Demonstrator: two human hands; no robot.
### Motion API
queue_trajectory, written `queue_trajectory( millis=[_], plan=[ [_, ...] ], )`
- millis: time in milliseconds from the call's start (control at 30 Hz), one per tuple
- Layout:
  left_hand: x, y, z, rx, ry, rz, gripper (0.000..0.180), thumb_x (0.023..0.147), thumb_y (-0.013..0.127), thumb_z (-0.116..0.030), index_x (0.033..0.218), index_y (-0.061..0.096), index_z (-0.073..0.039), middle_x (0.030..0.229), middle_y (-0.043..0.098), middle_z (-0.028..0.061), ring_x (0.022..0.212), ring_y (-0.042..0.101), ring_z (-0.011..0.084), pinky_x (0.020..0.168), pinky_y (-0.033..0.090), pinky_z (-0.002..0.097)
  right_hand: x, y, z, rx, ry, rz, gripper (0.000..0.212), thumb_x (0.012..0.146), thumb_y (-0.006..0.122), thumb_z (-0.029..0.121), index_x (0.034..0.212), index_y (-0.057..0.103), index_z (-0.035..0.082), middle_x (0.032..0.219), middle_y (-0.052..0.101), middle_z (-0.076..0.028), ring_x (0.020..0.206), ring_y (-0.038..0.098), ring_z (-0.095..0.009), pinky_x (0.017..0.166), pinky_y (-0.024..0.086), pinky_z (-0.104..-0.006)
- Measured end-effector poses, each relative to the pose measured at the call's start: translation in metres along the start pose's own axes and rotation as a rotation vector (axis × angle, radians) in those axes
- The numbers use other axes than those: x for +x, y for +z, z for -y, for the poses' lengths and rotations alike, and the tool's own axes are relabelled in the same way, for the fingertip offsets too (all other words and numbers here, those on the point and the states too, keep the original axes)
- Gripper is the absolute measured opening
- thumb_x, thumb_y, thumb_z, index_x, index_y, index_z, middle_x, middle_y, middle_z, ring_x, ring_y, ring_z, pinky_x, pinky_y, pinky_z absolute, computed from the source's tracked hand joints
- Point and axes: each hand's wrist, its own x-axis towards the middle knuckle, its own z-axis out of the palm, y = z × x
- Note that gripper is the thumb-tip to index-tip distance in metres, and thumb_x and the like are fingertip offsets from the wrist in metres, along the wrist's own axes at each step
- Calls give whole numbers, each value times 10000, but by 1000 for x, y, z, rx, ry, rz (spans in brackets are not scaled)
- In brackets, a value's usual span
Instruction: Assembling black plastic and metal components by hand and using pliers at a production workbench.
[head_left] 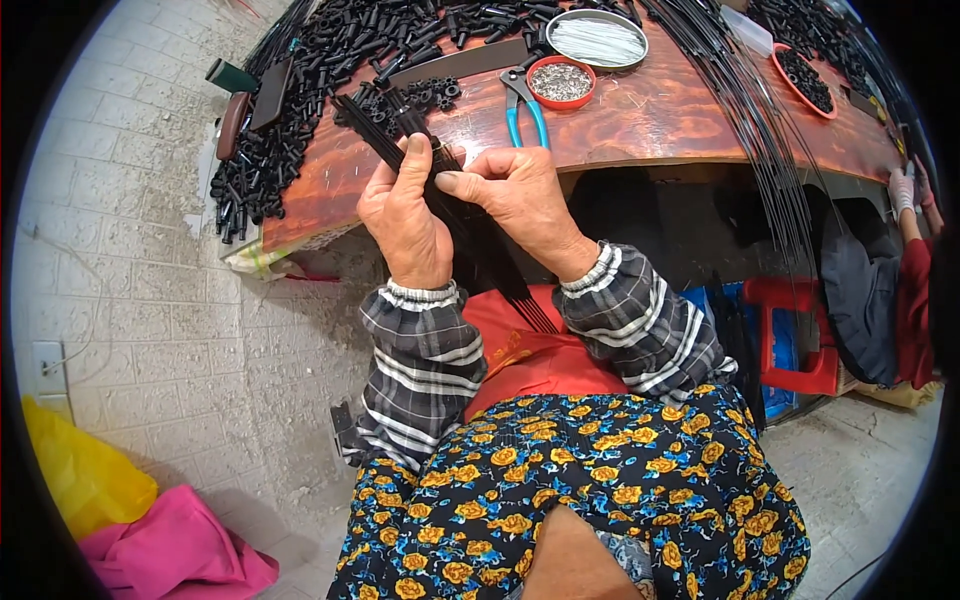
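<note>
Frame centre — a bundle of thin black rods is pinched by left hand and right hand, fingers closed. Gathering step judged underway; an even, steady grip is called for next — blue-handled pliers lie above.

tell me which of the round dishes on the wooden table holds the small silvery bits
The small red-rimmed round dish beside the blue-handled pliers. The larger silver metal dish behind it holds thin pale wires, and the red dish far right holds black parts.
</note>
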Motion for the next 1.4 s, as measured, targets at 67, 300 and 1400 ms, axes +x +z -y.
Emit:
queue_trajectory(
  millis=[67, 300, 1400],
  plan=[
    [-5, 3, -2, 1, -6, 20, 115, 888, 670, -94, 946, 647, 3, 851, 662, 53, 716, 640, 145, 687, 511, 261, 0, 0, 2, 2, -23, 11, 221, 809, 762, 156, 681, 666, 4, 614, 560, 63, 596, 454, -8, 516, 347, -190],
    [-8, -2, -5, -86, -72, 79, 131, 899, 659, -121, 956, 646, -3, 869, 662, 54, 765, 637, 146, 733, 499, 266, -4, -2, 2, 131, 28, 15, 221, 817, 758, 155, 679, 655, 17, 643, 551, 70, 571, 433, -4, 499, 321, -178],
    [-7, -20, -8, -245, -88, 125, 290, 911, 649, -228, 1019, 633, 41, 891, 675, 127, 817, 660, 217, 780, 536, 335, -3, 4, 10, 211, 256, 123, 277, 770, 796, 270, 854, 698, 25, 609, 552, 42, 493, 430, -14, 447, 292, -167]
  ],
)
